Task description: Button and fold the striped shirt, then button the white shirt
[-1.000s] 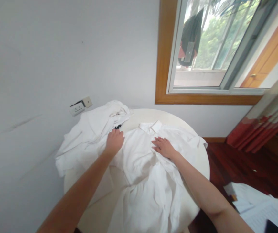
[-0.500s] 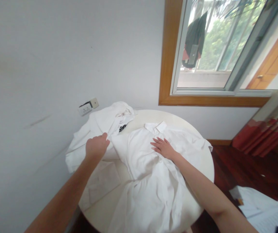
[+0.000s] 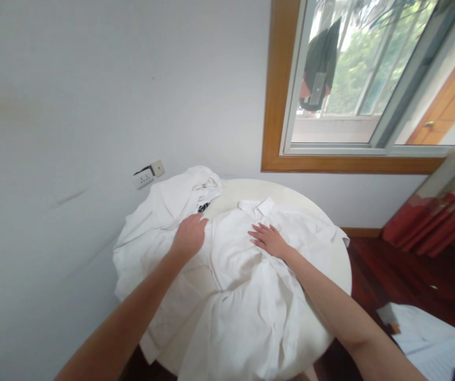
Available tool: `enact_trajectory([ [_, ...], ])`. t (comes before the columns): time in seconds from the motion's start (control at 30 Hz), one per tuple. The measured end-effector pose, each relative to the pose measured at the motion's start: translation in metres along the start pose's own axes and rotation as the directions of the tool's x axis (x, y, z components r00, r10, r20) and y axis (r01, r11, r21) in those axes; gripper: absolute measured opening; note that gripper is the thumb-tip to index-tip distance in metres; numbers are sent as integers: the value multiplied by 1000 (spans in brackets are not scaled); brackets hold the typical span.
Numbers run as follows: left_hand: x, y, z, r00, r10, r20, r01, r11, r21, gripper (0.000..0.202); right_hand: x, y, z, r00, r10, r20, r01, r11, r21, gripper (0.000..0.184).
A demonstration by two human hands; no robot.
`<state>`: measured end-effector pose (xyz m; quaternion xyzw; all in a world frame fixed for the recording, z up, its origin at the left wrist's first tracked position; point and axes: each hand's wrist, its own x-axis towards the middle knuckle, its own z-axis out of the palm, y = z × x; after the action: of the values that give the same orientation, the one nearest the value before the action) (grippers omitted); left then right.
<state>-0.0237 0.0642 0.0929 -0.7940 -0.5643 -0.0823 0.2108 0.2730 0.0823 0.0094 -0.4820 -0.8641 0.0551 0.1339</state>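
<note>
A white collared shirt (image 3: 235, 248) lies spread over a round table, its collar toward the wall and its lower part rumpled toward me. My left hand (image 3: 191, 233) is at the shirt's left shoulder, fingers curled down on the cloth; the fingertips are partly hidden. Flat on the shirt's chest, just below the collar, rests my right hand (image 3: 267, 239), its fingers spread. Left of the shirt, a heap of white clothes (image 3: 160, 206) sits against the wall, with a black-and-white patterned bit (image 3: 203, 207) showing at its edge.
The round cream table (image 3: 291, 191) stands against a white wall with a socket (image 3: 143, 178). A wood-framed window (image 3: 342, 163) is at the upper right, beside a red and beige curtain (image 3: 421, 225). White papers or cloth (image 3: 429, 328) lie at the lower right, above the dark wooden floor (image 3: 382, 280).
My left hand has moved right, from the sleeve's outer end to the shirt's shoulder. My right hand stays on the chest. White cloth below the left hand has spread and shifted.
</note>
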Motion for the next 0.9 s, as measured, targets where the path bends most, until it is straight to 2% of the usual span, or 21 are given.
enact_trajectory([
  [0.07, 15, 24, 19, 998, 62, 22, -58, 990, -132, 39, 0, 0, -1, 1000, -1, 5, 1, 1000, -1, 46],
  [0.17, 25, 51, 50, 998, 56, 30, -49, 974, -219, 41, -1, -1, -3, 1000, -1, 20, 1, 1000, -6, 46],
  [0.27, 17, 62, 73, 996, 4, 88, 16, 972, -235, 47, 0, -1, -4, 1000, -4, 26, 4, 1000, -10, 47],
  [0.33, 8, 62, 82, 992, -21, 123, 50, 970, -239, 51, 0, 0, -4, 1000, -3, 29, 3, 1000, -10, 47],
  [0.43, 1, 57, 86, 983, -47, 178, 93, 961, -261, 57, 1, 0, -2, 1000, -2, 30, 2, 1000, -14, 47],
  [0.53, 5, 51, 86, 965, -55, 256, 130, 950, -285, 64, 0, 0, 0, 1000, -11, 25, 11, 1000, -23, 47],
  [0.67, 10, 46, 84, 954, -54, 295, 141, 949, -283, 66, -2, -4, 0, 999, -20, 37, 21, 999, -34, 51],
  [0.77, 13, 50, 79, 958, -72, 276, 142, 960, -241, 60, -4, -8, 0, 999, -16, 47, 18, 999, -51, 55],
  [0.9, 29, 73, 68, 986, -73, 150, 103, 974, -201, 46, -6, -15, -2, 998, -28, 61, 32, 997, -65, 56],
])
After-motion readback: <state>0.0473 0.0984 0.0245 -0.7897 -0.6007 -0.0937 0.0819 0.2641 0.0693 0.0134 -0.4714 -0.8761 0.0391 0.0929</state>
